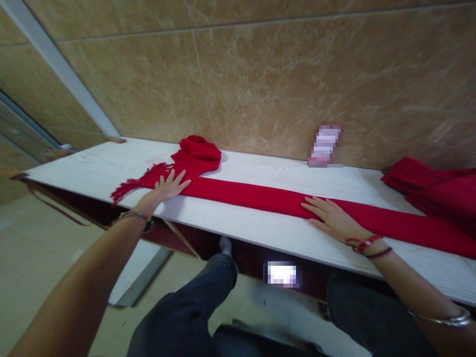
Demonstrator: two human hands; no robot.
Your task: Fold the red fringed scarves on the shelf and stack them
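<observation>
Left hand (171, 188) and right hand (333, 219) lie flat, apart, on the red scarf (245, 194). The counter (230, 219) supports it.

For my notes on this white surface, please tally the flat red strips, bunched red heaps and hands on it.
Flat red strip: 1
Left heap and right heap, bunched: 2
Left hand and right hand: 2
Total: 5
</observation>
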